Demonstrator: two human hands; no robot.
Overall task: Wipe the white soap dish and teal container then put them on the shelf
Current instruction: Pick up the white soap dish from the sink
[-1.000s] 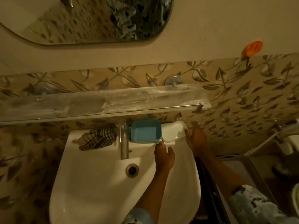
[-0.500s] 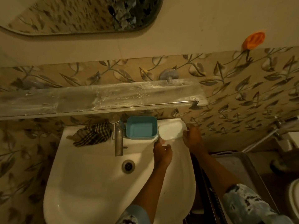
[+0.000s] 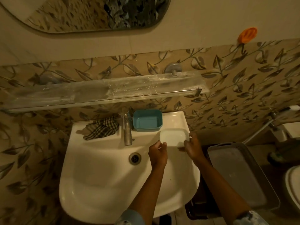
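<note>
Over sink (image 3: 177, 118) rim, right hand (image 3: 193, 148) grips white soap dish (image 3: 173, 137); left hand (image 3: 158, 151) unclear

The mirror (image 3: 90, 13) is cut off at the top edge, the shelf (image 3: 81, 93) at the left edge. Part of the right hand (image 3: 193, 148) is hidden behind the white soap dish (image 3: 174, 137). Whether the dish is touched by the left hand (image 3: 158, 152) cannot be told. A white round thing (image 3: 293, 189) at the lower right is cut off too

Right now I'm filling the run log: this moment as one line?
right hand: holds white soap dish | left hand: at dish's edge, grip unclear | teal container: on sink ledge
</note>
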